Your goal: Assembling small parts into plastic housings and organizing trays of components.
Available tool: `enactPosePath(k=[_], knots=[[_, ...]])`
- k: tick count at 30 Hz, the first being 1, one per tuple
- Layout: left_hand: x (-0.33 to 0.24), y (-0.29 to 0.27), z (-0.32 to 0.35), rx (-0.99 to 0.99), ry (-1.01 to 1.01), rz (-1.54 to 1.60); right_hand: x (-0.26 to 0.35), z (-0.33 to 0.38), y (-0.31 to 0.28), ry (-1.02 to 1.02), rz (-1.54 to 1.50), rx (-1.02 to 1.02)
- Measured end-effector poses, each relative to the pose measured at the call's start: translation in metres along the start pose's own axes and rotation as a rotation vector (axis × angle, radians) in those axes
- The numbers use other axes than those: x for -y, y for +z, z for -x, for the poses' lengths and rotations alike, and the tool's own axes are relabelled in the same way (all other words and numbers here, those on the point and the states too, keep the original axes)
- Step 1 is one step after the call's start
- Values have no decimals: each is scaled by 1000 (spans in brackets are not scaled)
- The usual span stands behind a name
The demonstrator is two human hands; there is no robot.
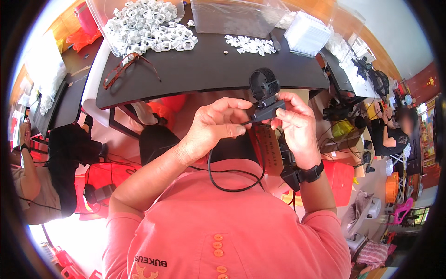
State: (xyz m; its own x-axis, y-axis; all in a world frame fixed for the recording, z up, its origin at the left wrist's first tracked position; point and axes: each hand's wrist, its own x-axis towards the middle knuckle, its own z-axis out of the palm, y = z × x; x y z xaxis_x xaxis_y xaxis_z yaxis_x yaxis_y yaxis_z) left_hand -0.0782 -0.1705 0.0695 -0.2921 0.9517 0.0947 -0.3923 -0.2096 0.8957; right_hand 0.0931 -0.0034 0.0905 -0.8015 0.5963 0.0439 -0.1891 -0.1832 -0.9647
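Note:
Above my lap, close to the table's front edge, a small black box-shaped device (269, 111) with a looped black strap (264, 83) is held between both hands. My right hand (298, 128) grips its right end between thumb and fingers. At the other end, my left hand (211, 123) pinches the black cable (211, 169) where it meets the device; whether a plug is seated there I cannot tell. The cable hangs in a loop in front of my shirt. A similar black device on a band (302, 176) is strapped round my right wrist.
On the black table (200, 69) lie brown-framed glasses (123, 69), a heap of white-grey plastic parts (148, 28), small white pieces (251, 45) and a stack of white trays (306, 33). A clear bin (237, 18) stands behind. Other people sit at left and right.

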Motion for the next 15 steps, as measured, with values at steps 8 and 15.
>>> enactPosePath(k=[8,15], knots=[[-9,-6,-8,-255,21,-82,16,-10,35,-35,216,21],[-7,-17,-29,-172,-132,280,26,-36,48,150,286,9]])
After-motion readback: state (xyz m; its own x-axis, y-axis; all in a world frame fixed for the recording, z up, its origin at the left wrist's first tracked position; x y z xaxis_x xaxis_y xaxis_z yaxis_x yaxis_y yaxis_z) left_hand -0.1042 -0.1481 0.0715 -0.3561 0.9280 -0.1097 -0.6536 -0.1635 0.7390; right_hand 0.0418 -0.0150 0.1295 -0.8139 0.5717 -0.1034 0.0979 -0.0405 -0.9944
